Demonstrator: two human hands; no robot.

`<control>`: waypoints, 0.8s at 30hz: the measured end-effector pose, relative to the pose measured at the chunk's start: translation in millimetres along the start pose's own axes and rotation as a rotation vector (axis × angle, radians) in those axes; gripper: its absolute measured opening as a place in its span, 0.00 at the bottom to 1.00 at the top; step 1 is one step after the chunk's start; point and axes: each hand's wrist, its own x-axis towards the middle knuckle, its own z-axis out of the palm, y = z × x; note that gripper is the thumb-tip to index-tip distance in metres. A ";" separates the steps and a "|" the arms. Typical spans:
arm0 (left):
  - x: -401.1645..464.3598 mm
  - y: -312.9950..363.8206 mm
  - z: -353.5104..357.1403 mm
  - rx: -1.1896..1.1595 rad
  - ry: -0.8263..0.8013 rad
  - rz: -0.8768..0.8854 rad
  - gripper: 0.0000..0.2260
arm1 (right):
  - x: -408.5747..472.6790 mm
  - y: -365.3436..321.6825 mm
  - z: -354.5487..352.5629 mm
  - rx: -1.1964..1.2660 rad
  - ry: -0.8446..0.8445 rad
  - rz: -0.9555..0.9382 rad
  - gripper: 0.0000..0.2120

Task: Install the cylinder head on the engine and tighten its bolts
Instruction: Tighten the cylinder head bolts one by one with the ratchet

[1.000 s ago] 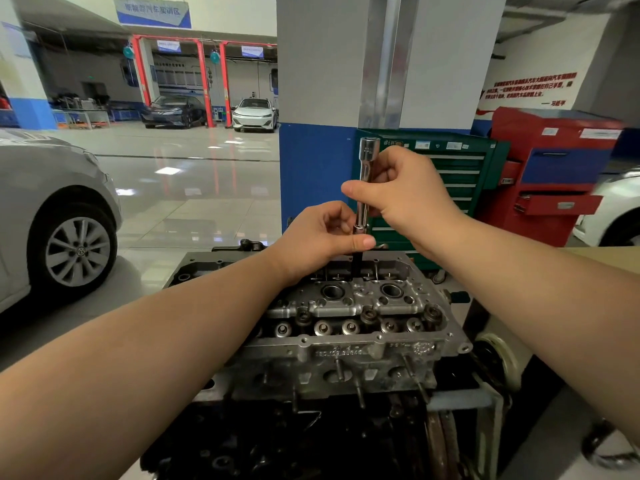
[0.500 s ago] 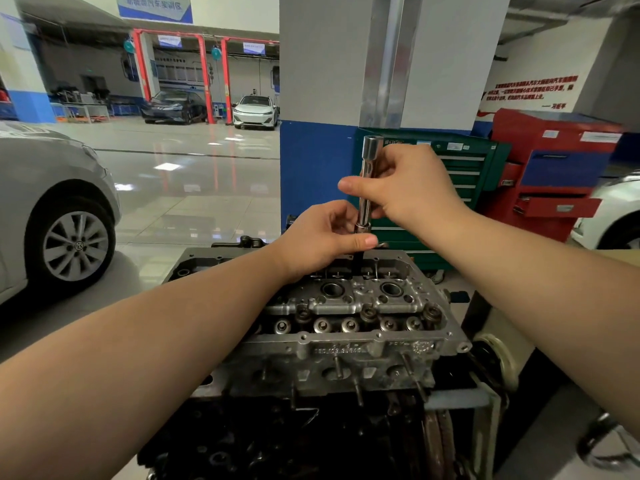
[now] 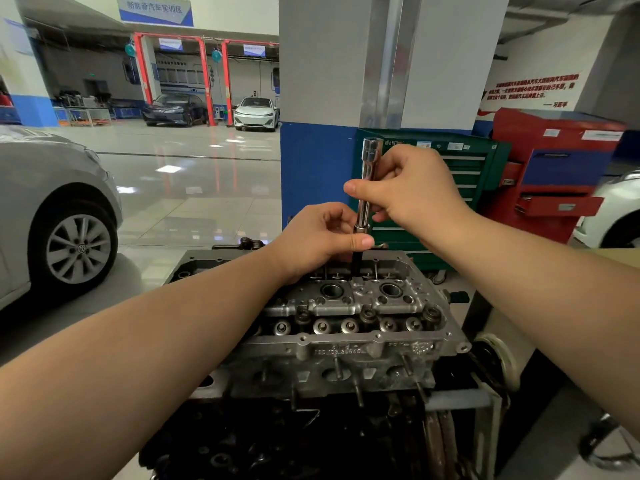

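A grey aluminium cylinder head (image 3: pixel 346 344) sits on a dark engine block (image 3: pixel 294 441) in front of me. A chrome socket extension (image 3: pixel 367 174) stands upright over the head's far side, its black bit (image 3: pixel 356 266) going down into a bolt hole. My left hand (image 3: pixel 322 237) pinches the lower end of the tool, thumb across the front. My right hand (image 3: pixel 412 192) grips the shaft higher up, fingers curled round it. The bolt itself is hidden in the hole.
A green tool cabinet (image 3: pixel 460 181) and a red one (image 3: pixel 557 174) stand behind the engine by a blue and white pillar (image 3: pixel 318 98). A grey car (image 3: pixel 52 216) is parked at left and a white car (image 3: pixel 613 216) at right. Glossy open floor (image 3: pixel 194 188) lies beyond.
My right hand's fingers have shifted slightly round the extension, as in turning it. The tool stays upright in the same hole and my left hand keeps its hold.
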 end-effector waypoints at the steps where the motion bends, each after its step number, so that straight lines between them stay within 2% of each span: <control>1: 0.6 -0.2 -0.7 0.024 0.022 0.002 0.12 | 0.0 0.5 0.0 0.006 -0.023 -0.004 0.13; 4: -0.2 -0.2 -2.7 0.049 0.010 0.021 0.08 | -1.3 3.8 -2.0 0.257 -0.191 0.053 0.04; 6: -2.4 -0.2 -3.9 0.007 -0.061 0.024 0.03 | -2.6 5.8 -2.2 0.363 -0.260 0.091 0.08; 9: -2.7 -3.7 -4.0 -0.081 -0.134 -0.012 0.10 | -2.1 5.2 -4.2 0.303 -0.207 0.091 0.08; 12: -4.0 -2.6 -2.0 -0.125 -0.170 -0.044 0.16 | -2.4 1.2 0.6 0.107 -0.082 0.069 0.10; 14: -3.6 -2.2 -1.0 -0.033 -0.121 -0.014 0.19 | -5.8 -2.0 8.2 -0.009 0.004 0.042 0.15; 16: -1.9 -3.2 -1.2 0.028 -0.025 0.008 0.20 | -7.5 -2.8 13.4 -0.018 0.021 0.012 0.16; 18: 0.8 -5.6 -2.9 0.047 0.022 0.021 0.16 | -6.1 -2.3 12.5 0.060 -0.044 0.025 0.12; 20: 0.4 -4.1 -3.8 0.047 -0.005 0.025 0.09 | -1.9 0.2 7.3 0.274 -0.160 0.102 0.06; 22: -0.4 -3.6 -3.7 0.034 -0.032 0.015 0.11 | 1.7 3.4 0.1 0.467 -0.294 0.189 0.08; 24: -1.1 -3.8 -3.2 -0.021 -0.077 -0.005 0.11 | 4.5 3.9 -5.3 0.429 -0.340 0.183 0.09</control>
